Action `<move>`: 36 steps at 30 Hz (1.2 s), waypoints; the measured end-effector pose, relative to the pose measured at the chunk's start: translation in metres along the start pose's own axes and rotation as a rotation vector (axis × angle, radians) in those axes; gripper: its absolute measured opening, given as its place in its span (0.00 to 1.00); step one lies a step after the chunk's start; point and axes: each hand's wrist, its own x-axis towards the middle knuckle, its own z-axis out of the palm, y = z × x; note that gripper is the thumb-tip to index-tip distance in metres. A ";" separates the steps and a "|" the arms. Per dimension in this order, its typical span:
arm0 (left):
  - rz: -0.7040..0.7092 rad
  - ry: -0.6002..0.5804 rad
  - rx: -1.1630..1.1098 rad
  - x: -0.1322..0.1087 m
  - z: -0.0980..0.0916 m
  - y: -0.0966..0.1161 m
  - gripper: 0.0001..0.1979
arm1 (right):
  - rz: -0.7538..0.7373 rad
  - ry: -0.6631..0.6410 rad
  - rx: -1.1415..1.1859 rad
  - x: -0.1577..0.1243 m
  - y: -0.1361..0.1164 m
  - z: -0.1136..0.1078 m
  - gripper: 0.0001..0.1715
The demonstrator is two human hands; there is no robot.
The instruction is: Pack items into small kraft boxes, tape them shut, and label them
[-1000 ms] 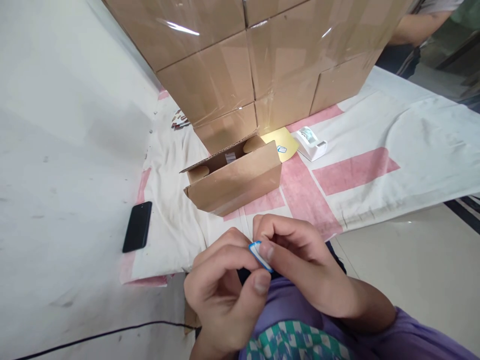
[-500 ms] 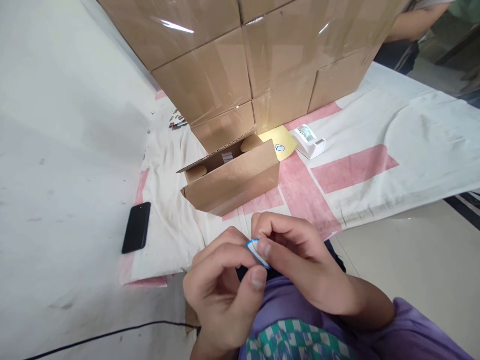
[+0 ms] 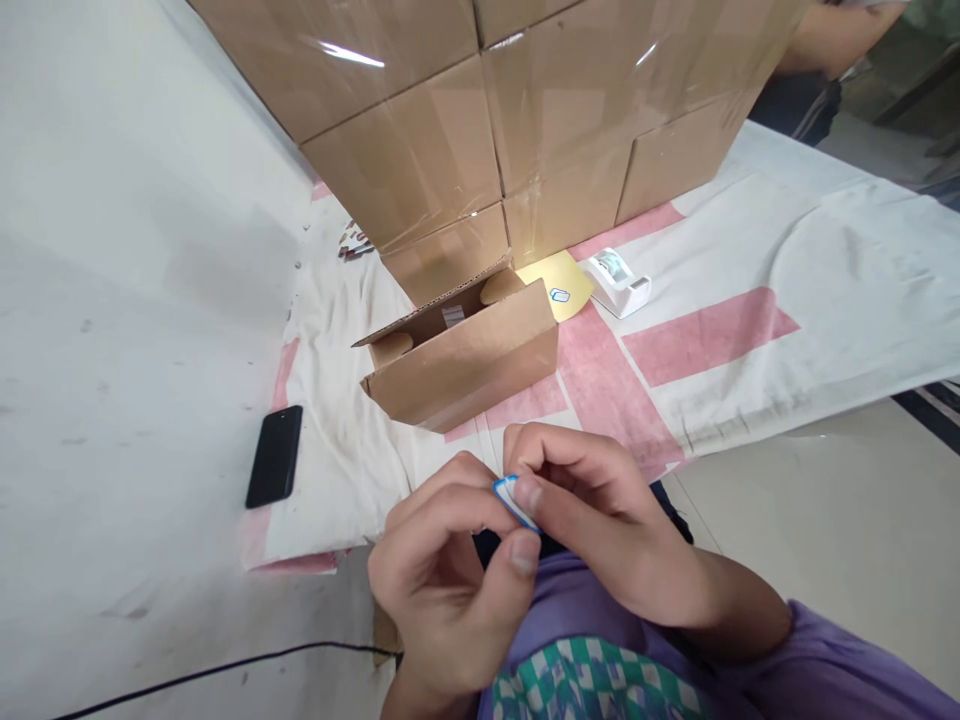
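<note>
A small white label with a blue border (image 3: pixel 511 496) is between my fingers, low in the middle of the head view. My right hand (image 3: pixel 611 530) pinches it with thumb and curled forefinger. My left hand (image 3: pixel 442 575) holds its lower end, the thumb tip and forefinger meeting there. Just beyond my hands an open cardboard box (image 3: pixel 480 365) stands on the table, a pale strip showing inside. Behind the box lies a yellow sheet (image 3: pixel 540 268) bearing a similar blue-edged label (image 3: pixel 559 295).
A white tape dispenser (image 3: pixel 626 290) sits beside the yellow sheet. Stacked, taped cartons (image 3: pixel 562 130) rise at the back. A black phone (image 3: pixel 274 457) lies at the left near the wall (image 3: pixel 135 300). Another person's arm (image 3: pixel 844 38) shows at upper right.
My left thumb has shifted slightly up and to the right, against the label's lower end. Everything else stays practically in place.
</note>
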 end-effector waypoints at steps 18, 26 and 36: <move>-0.002 -0.003 0.050 0.001 0.001 0.001 0.07 | 0.021 -0.001 -0.004 0.002 -0.004 -0.002 0.21; -0.008 0.010 0.037 0.000 0.001 0.001 0.07 | 0.023 -0.033 0.043 0.004 -0.002 -0.003 0.19; -0.057 0.023 0.055 -0.001 -0.003 0.000 0.07 | -0.061 0.034 -0.047 0.005 0.001 0.000 0.19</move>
